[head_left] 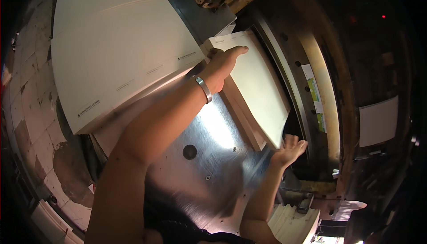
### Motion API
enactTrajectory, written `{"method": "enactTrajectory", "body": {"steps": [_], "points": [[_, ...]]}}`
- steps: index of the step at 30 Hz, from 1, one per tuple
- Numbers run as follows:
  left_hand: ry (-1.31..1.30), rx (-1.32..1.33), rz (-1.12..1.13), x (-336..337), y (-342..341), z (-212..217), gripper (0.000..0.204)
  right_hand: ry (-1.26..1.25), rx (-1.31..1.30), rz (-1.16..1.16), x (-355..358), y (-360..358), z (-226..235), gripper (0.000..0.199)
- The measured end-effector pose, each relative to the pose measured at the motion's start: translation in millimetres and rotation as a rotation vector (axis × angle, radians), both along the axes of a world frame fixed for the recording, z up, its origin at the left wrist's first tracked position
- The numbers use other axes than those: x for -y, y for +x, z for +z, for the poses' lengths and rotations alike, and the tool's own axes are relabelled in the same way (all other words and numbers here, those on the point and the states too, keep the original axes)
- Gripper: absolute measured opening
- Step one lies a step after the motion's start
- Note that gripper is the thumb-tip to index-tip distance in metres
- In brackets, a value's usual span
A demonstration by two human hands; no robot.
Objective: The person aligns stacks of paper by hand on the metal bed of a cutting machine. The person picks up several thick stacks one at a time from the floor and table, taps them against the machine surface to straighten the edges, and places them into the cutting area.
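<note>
The left hand [224, 64], with a silver metal bracelet [204, 89] on the wrist, lies flat with straight fingers on the far corner of the thick stack of white paper sheets [260, 88]. The right hand [290, 150] has its fingers spread open at the near corner of this stack, and the lowest edge there is blurred. The stack rests on the shiny grey metal table [209, 155], with its right edge close to the dark machine frame [307, 93]. To the left, just beside it, lies a larger pile of big white sheets [115, 48]. The near part of the table is bare.
</note>
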State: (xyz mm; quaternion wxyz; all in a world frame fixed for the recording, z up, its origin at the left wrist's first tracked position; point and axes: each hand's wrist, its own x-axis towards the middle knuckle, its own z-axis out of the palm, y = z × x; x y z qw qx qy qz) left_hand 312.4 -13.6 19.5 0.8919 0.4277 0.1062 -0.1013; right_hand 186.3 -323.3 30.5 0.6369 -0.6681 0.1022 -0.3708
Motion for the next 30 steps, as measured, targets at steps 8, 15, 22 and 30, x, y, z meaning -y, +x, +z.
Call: {"method": "enactTrajectory", "body": {"steps": [8,15,22,30], "points": [[-0.019,0.020,0.079,2.6,-4.1,4.7,0.071,-1.265,0.300,1.360,-112.1,-33.4,-43.3,0.034],[-0.147,0.126,0.039,-2.1,-14.9,10.2,0.075,-1.203,0.317,1.307,-163.2,77.9,-21.4,0.039],[-0.207,0.126,0.073,-4.9,-11.0,14.1,0.066,-1.307,0.374,1.353,-161.7,70.4,-34.5,0.039],[-0.376,0.014,0.103,10.3,1.3,4.4,0.054,-1.039,-0.131,1.125,-117.3,12.7,-51.5,0.057]]}}
